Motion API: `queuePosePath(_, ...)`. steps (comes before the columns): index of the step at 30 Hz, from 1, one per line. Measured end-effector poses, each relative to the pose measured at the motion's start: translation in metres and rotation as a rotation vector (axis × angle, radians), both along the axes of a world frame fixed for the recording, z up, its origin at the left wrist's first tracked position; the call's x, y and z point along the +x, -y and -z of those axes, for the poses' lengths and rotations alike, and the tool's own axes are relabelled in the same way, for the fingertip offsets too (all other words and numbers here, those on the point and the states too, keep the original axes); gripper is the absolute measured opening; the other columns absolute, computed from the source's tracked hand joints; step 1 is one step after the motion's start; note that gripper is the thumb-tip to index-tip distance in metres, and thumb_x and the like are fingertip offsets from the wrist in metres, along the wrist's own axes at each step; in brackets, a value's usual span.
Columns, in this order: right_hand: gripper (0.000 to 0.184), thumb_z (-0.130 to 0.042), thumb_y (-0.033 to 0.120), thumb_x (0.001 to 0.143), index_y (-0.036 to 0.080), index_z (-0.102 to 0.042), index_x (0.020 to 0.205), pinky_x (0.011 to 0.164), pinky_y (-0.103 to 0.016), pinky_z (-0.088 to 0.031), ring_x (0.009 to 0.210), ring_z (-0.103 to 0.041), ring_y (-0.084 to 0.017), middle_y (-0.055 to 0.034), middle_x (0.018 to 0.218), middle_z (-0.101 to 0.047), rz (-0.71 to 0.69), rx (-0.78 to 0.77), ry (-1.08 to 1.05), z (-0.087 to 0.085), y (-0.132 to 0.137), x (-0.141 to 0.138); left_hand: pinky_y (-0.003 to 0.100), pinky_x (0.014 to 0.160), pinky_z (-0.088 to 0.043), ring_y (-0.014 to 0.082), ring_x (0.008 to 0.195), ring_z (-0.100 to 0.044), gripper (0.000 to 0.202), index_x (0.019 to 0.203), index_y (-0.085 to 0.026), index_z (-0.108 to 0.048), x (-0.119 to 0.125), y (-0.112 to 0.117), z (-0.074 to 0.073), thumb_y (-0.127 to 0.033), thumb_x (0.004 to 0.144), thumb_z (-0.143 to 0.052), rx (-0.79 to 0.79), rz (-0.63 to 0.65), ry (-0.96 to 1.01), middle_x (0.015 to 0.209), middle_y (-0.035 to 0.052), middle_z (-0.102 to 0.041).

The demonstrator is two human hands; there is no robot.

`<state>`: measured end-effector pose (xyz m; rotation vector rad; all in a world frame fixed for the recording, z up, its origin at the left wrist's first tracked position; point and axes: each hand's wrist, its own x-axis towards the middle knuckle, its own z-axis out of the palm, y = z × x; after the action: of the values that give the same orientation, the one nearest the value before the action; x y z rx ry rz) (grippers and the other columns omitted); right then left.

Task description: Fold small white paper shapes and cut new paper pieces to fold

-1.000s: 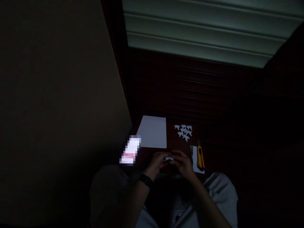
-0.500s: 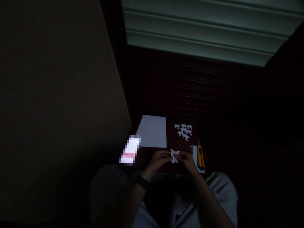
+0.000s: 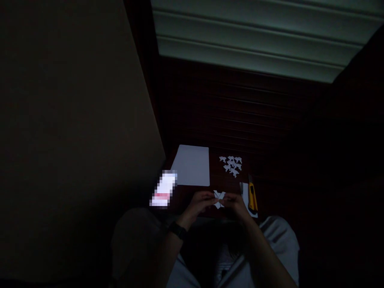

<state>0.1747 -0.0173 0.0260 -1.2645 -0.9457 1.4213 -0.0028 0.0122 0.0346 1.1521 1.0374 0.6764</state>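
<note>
A small piece of folded white paper point(image 3: 219, 197) is between my hands, near the front edge of a dark table. My left hand point(image 3: 201, 202) has its fingers closed on the paper's left side, and a dark watch sits on that wrist. From the other side my right hand point(image 3: 235, 202) pinches the same paper. Several small folded paper shapes point(image 3: 231, 165) lie in a loose pile beyond my hands. The room is dim, so the finer folds cannot be made out.
A stack of white paper point(image 3: 192, 166) lies at the table's back left. In front of it is a lit phone point(image 3: 163, 189), its screen blurred. On the right, a yellow box cutter point(image 3: 252, 198) rests on a white paper strip point(image 3: 245, 194). A slatted panel stands behind.
The folded paper has shifted slightly toward me and its flaps look a little more spread. Both hands keep hold of it with small finger movements.
</note>
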Motion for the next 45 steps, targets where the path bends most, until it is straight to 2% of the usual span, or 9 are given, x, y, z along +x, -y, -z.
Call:
queuePosePath(6, 0.025, -0.079, 0.035, 0.053, 0.015, -0.066, 0.063, 0.048, -0.023, -0.031, 0.049, -0.045, -0.01, 0.0015, 0.054, -0.057, -0.001, -0.017, -0.031, -0.005, 0.003, -0.004, 0.018, 0.042, -0.022, 0.0085, 0.051, -0.048, 0.039, 0.081, -0.014, -0.065, 0.002, -0.002, 0.008, -0.047, 0.06, -0.07, 0.011, -0.029, 0.008, 0.065, 0.0023, -0.061)
queuePosePath(11, 0.031, -0.077, 0.036, 0.056, 0.015, -0.07, 0.078, 0.051, -0.024, -0.036, 0.056, -0.052, -0.013, -0.0017, 0.064, -0.063, -0.045, -0.03, -0.071, -0.006, 0.005, -0.005, 0.018, 0.042, -0.021, 0.0077, 0.05, -0.047, 0.035, 0.076, -0.014, -0.066, 0.002, -0.002, 0.011, -0.042, 0.057, -0.073, -0.015, -0.068, 0.046, 0.064, 0.0016, -0.06)
queuePosePath(17, 0.041, -0.078, 0.034, 0.056, 0.017, -0.07, 0.093, 0.051, -0.024, -0.037, 0.055, -0.053, -0.013, -0.0011, 0.063, -0.063, -0.046, -0.045, -0.116, -0.002, 0.005, -0.004, 0.018, 0.043, -0.022, 0.0083, 0.051, -0.048, 0.035, 0.077, -0.014, -0.066, 0.002, -0.002, 0.01, -0.041, 0.057, -0.073, -0.041, -0.071, 0.05, 0.066, 0.0026, -0.061)
queuePosePath(27, 0.039, -0.078, 0.031, 0.054, 0.017, -0.072, 0.089, 0.054, -0.027, -0.039, 0.055, -0.056, -0.014, -0.0038, 0.066, -0.067, -0.022, -0.08, -0.111, -0.004, 0.005, -0.001, 0.02, 0.049, -0.029, 0.0104, 0.058, -0.052, 0.034, 0.083, -0.016, -0.067, 0.0, 0.001, 0.006, -0.037, 0.058, -0.073, -0.108, -0.039, 0.081, 0.072, 0.0036, -0.064)
queuePosePath(37, 0.041, -0.077, 0.035, 0.056, 0.016, -0.072, 0.091, 0.056, -0.028, -0.041, 0.057, -0.056, -0.015, -0.0061, 0.074, -0.069, -0.057, -0.084, -0.066, -0.012, 0.006, -0.002, 0.022, 0.053, -0.033, 0.01, 0.057, -0.051, 0.03, 0.082, -0.017, -0.068, 0.001, 0.001, 0.005, -0.03, 0.055, -0.073, -0.14, -0.126, 0.107, 0.069, 0.0011, -0.063)
queuePosePath(45, 0.043, -0.075, 0.04, 0.058, 0.017, -0.071, 0.094, 0.068, -0.032, -0.044, 0.08, -0.061, -0.023, -0.0083, 0.089, -0.069, -0.089, -0.045, -0.108, -0.026, 0.012, -0.003, 0.022, 0.054, -0.033, 0.0101, 0.058, -0.05, 0.027, 0.079, -0.018, -0.068, 0.002, 0.003, 0.0, -0.031, 0.055, -0.073, -0.144, -0.155, 0.105, 0.066, 0.0004, -0.061)
